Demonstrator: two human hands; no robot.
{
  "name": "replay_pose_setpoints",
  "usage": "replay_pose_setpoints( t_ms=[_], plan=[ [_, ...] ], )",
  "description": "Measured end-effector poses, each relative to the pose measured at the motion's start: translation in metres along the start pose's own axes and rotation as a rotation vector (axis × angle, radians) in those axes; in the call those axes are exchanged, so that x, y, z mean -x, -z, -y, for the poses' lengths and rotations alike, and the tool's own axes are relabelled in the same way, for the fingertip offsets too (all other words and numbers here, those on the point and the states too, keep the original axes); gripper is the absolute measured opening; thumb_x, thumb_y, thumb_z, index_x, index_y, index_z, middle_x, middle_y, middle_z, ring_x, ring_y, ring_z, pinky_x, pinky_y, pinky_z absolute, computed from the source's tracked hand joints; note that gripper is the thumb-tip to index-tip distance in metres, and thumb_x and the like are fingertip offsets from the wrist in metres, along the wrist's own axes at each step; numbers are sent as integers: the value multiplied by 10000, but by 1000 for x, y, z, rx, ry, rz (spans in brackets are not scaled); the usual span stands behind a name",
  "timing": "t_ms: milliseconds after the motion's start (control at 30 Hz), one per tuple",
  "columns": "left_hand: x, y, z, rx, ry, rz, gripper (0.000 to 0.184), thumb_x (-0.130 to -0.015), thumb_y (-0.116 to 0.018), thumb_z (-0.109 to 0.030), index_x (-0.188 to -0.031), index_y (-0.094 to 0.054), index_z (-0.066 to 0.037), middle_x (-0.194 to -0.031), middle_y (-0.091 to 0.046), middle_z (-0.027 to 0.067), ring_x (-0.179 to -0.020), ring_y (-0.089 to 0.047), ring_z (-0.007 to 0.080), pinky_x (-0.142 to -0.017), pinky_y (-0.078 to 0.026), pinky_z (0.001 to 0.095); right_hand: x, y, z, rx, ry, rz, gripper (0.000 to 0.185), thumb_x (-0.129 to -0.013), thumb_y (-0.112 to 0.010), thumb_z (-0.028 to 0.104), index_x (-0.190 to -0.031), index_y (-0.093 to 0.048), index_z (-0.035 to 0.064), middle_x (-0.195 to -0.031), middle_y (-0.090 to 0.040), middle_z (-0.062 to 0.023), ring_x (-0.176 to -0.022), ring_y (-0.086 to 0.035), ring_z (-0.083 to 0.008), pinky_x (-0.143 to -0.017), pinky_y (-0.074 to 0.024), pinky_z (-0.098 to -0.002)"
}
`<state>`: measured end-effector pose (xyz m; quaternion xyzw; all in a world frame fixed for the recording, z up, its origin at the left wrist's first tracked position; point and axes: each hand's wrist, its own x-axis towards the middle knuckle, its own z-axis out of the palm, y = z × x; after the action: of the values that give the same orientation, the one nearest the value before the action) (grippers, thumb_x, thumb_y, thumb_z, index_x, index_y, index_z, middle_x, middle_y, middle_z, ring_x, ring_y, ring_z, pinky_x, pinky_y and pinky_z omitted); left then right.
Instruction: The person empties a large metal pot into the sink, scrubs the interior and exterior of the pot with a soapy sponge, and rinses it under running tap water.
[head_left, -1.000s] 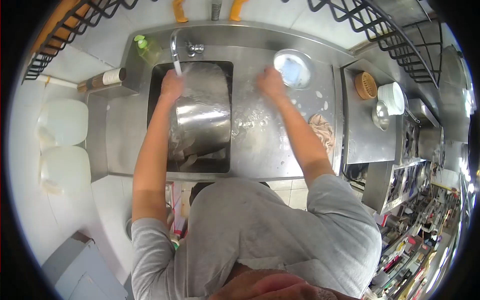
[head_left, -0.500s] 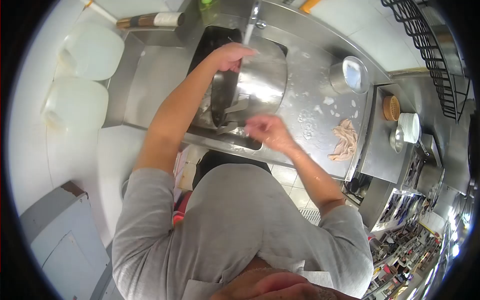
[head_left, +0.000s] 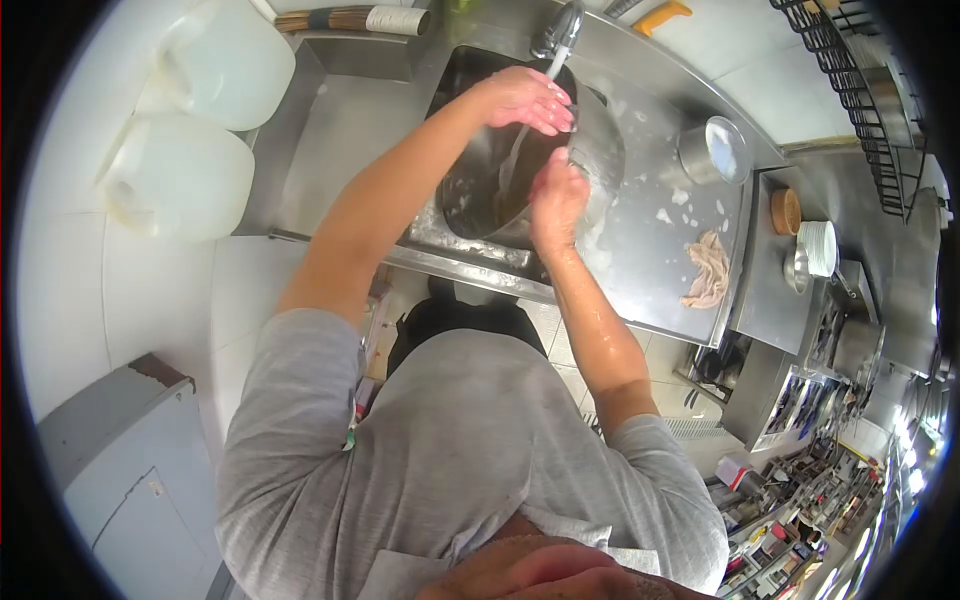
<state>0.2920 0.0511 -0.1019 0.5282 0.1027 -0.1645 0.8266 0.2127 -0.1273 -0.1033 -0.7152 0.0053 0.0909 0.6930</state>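
A large metal pot (head_left: pixel 602 150) lies tilted in the sink (head_left: pixel 462 70), its mouth facing left and up. Water from the faucet (head_left: pixel 563 32) runs down into it. My left hand (head_left: pixel 527 100) is over the pot's mouth beside the stream, fingers stretched out and holding nothing. At the pot's near right rim, my right hand (head_left: pixel 560 195) has its fingers curled round the edge.
On the right of the counter are a metal container (head_left: pixel 700 155) with something pale blue inside and a crumpled cloth (head_left: pixel 708 270). White plates (head_left: pixel 818 248) stand farther right. Two plastic jugs (head_left: pixel 180 178) and a brush (head_left: pixel 335 19) are at the left.
The pot has turned from lying on its side to having its mouth more upward. My right hand has moved up from the sink's front edge to the rim. My left hand's fingers have spread.
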Motion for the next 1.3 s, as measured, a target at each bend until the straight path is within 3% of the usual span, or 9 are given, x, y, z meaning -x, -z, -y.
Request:
replay_pose_setpoints(
  t_ms=[200,367,467,567,667,900,1033,1133,1300],
  plan=[
    [17,94,37,-791,-107,-460,476,-926,-673,-333,-1233,-585,20,-1187,-665,186,-1043,-668,270,-832,-554,370,0,50,87,-169,2,83,444,-1016,-536,352,-643,-453,124,-566,-395,27,-498,-361,-100,-438,-330,-284],
    [13,127,75,-1296,58,-721,716,-805,-723,-473,-1230,-580,85,-1172,-645,282,-1133,-609,412,-969,-489,425,2,115,158,-159,1,6,427,-998,-567,371,-671,-440,127,-566,-354,36,-495,-328,-91,-437,-297,-247],
    [-8,112,78,-1211,73,-776,670,-793,-782,-452,-1177,-588,62,-1051,-685,193,-921,-694,264,-789,-558,359,5,152,198,-370,-80,57,404,-994,-574,375,-700,-437,134,-549,-358,33,-473,-334,-99,-433,-289,-237],
    [-16,87,49,-556,209,-395,561,-789,-797,-440,-1052,-608,18,-853,-673,97,-712,-675,187,-653,-557,345,2,193,223,-503,-104,85,365,-1015,-542,349,-739,-453,126,-539,-363,21,-457,-345,-116,-423,-307,-235],
    [-43,49,44,-515,183,-248,464,-793,-806,-418,-955,-600,-34,-726,-612,23,-589,-613,128,-556,-528,324,-2,232,248,-450,-106,29,357,-1037,-489,355,-768,-467,122,-545,-362,28,-453,-342,-118,-417,-314,-244],
    [-46,38,40,7,71,-132,214,-878,-752,-219,-952,-617,-71,-780,-564,21,-710,-562,137,-694,-542,350,-39,273,248,-499,-253,29,322,-1037,-451,382,-847,-525,132,-562,-349,56,-481,-377,-117,-414,-267,-241],
    [27,85,48,597,-271,-127,115,-930,-666,-134,-996,-663,-40,-796,-586,40,-764,-571,153,-746,-496,319,-62,277,215,-707,-379,195,316,-1041,-432,310,-851,-557,90,-547,-381,34,-471,-362,-133,-479,-295,-275],
    [94,51,25,557,-339,-441,94,-933,-661,-134,-920,-626,-48,-764,-560,21,-751,-550,142,-690,-458,306,-85,270,183,-764,-469,301,307,-1038,-428,285,-849,-560,82,-534,-375,29,-463,-352,-130,-482,-263,-282],
    [160,78,-5,273,-375,-365,201,-950,-656,-160,-828,-508,-100,-701,-463,-34,-631,-452,95,-605,-381,248,-125,251,125,-464,-665,187,215,-998,-509,212,-827,-571,98,-545,-362,68,-455,-325,-87,-474,-280,-261]
  ],
)
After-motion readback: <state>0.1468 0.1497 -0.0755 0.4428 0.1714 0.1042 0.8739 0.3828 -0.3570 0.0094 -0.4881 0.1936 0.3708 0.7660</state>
